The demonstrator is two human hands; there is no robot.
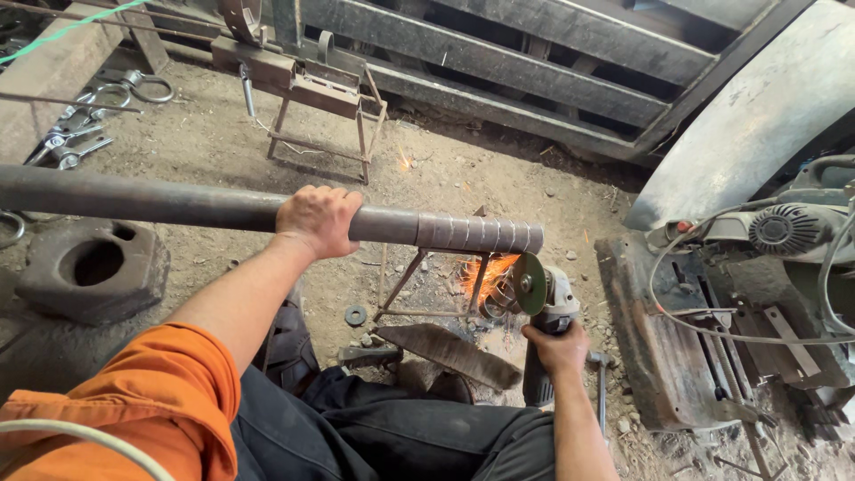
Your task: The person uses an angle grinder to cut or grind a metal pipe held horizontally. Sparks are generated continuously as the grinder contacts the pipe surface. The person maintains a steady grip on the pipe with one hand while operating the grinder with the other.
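Note:
A long dark steel pipe (160, 203) lies across the view, its right end marked with several ring cuts and resting on a small metal stand (403, 281). My left hand (317, 219) grips the pipe from above near its right end. My right hand (557, 348) holds an angle grinder (543, 303) by its body. The grinder's disc (529, 283) sits just below the pipe's tip, and orange sparks (484, 270) spray to the left of it.
A second metal stand (321, 98) stands farther back. Wrenches and rings (80, 125) lie on the dirt at upper left. A heavy block with a hole (93, 267) sits at left. A cut-off machine with cables (766, 232) and rusty plates stand at right.

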